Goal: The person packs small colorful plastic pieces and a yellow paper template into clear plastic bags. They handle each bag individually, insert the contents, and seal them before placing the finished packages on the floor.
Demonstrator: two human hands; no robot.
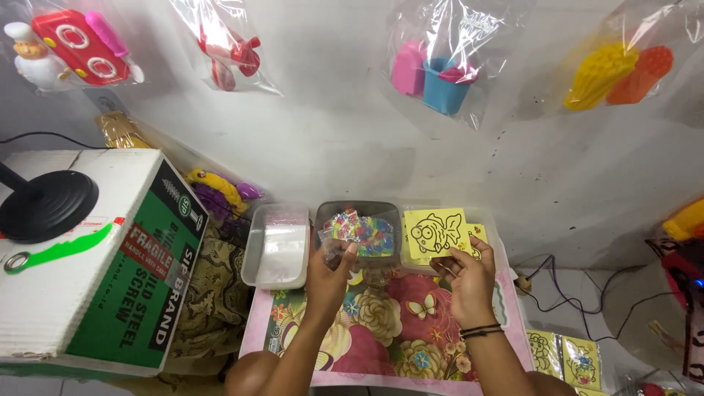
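Picking stage: left hand [328, 273] pinching small clear packet [339, 251] before grey tub of colourful bits [359, 229]; right hand [468, 277] grasping yellow fish card [435, 232] beside tub.

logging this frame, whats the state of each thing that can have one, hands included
left hand: reaching into the middle tub, pinching a small clear packet
right hand: holding up a yellow card
yellow card: held flat, fish drawing facing up
middle tub: open, full of colourful bits
left tub: open, holds clear bags
cardboard box: closed, black lamp base on top
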